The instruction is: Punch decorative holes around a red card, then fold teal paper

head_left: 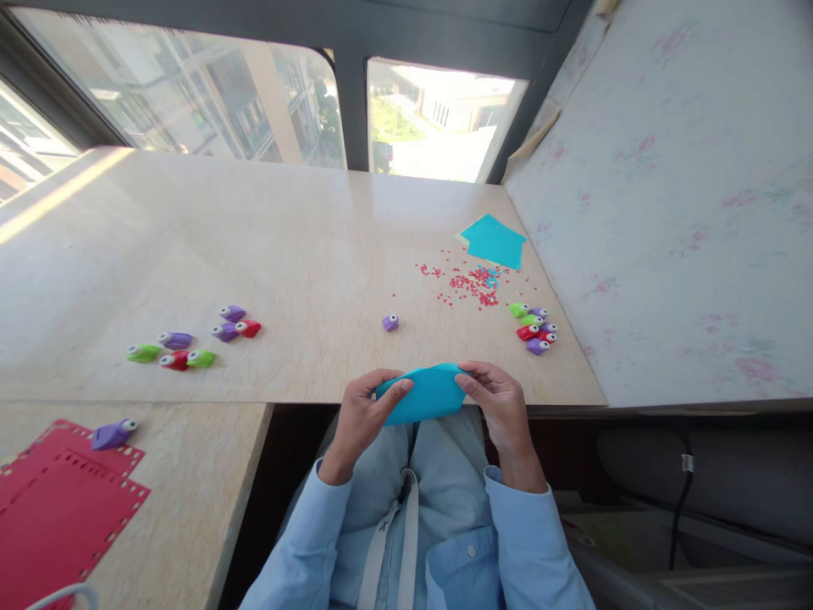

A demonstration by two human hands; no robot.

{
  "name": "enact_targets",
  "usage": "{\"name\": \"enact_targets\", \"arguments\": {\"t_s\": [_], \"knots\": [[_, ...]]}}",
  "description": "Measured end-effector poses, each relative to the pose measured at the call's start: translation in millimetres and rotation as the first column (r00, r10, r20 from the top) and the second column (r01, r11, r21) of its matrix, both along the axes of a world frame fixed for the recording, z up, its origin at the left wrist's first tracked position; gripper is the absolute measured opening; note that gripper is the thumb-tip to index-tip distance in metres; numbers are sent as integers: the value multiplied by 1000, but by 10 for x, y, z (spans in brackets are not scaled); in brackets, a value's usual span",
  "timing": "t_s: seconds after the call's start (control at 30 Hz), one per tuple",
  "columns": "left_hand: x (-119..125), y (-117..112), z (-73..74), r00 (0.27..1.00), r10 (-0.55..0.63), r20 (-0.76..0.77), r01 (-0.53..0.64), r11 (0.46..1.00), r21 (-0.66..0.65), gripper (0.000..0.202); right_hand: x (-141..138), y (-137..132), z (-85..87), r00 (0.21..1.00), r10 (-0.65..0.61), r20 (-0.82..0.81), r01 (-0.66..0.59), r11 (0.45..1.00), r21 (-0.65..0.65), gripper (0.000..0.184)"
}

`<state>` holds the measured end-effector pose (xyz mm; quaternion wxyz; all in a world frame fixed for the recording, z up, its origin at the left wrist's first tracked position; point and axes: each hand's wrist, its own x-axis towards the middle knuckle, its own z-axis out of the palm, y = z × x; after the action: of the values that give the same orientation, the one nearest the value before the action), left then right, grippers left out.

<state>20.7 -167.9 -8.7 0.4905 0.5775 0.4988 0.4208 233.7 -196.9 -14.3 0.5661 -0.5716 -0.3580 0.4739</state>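
A folded sheet of bright blue paper (424, 396) spans the gap between my hands, held just above my lap at the counter's front edge. My left hand (367, 413) pinches its left end, thumb on the near face. At the opposite end my right hand (501, 405) grips the paper between thumb and fingers. Beyond the paper, a small purple craft punch (390, 323) with a round eye rests alone on the counter. My fingers behind the sheet are partly hidden.
Tiny red and blue cut-outs (473, 286) lie scattered right of centre, near more blue paper (499, 242). Several coloured punches (534, 329) cluster by the wall; others (176, 359) sit at left. Punched red sheets (69, 508) lie lower left, a purple punch (113, 435) on them.
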Motion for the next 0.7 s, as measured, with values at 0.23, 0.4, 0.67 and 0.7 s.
{"name": "enact_targets", "arguments": {"t_s": [0.23,0.4,0.67,0.7], "knots": [[-34,15,48,991,-25,133,51,981,-189,30,45,-3,-16,976,165,140,-166,986,-1,30],[-8,11,27,966,27,258,84,908,-410,40,15,1,23,941,298,159,-296,954,-37,25],[49,-7,57,939,26,344,139,884,-446,50,-56,-40,106,921,355,-162,-374,922,-101,33],[48,-8,65,941,14,338,144,887,-438,50,-59,-45,105,920,350,-175,-372,921,-112,34]]}}
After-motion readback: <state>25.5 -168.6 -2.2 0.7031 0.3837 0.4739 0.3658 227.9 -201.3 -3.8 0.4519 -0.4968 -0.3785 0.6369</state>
